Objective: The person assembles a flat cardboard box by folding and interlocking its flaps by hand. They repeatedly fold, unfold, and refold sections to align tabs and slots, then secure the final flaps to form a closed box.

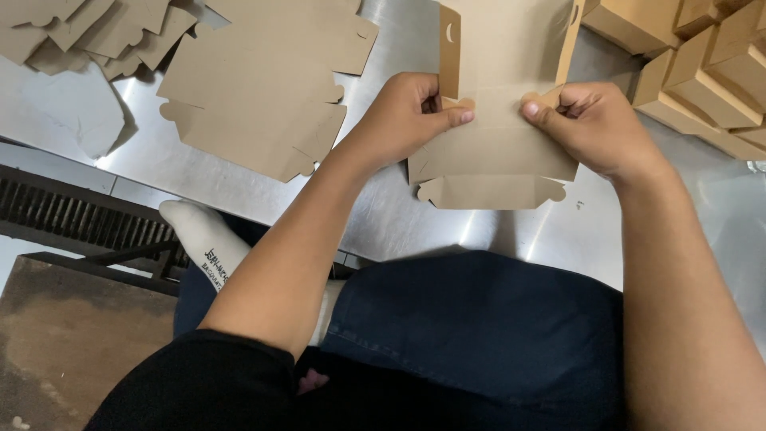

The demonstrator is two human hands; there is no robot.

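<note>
Right now, seen from the head camera looking down, the person sits at a shiny metal table (383, 215) with both bare hands on one flat cardboard box blank (495, 152). That brown blank lies at the middle of the table's near edge, just above the lap, its far side panels folded up on end while the near flap with scalloped corners still lies flat on the steel. The left hand (407, 112) pinches the blank's left edge, thumb pressed on top and pointing inward, the other fingers curled under the upright side panel. The right hand (590, 124) grips the opposite edge the same way, thumb laid on the top face and fingers bent tight around the raised panel (both thumbs face each other across the crease, well apart).

To the left of the hands a stack of unfolded blanks (263, 88) lies flat on the table, and further left, at the far corner, a looser heap of blanks (88, 32) overlaps itself. At the far right a cluster of finished boxes (702, 72), already folded up, sits crowded together near the right hand. Below the table edge show dark trousers (479, 327), and a foot in a white sock (203, 239) is tucked up beside the left forearm.
</note>
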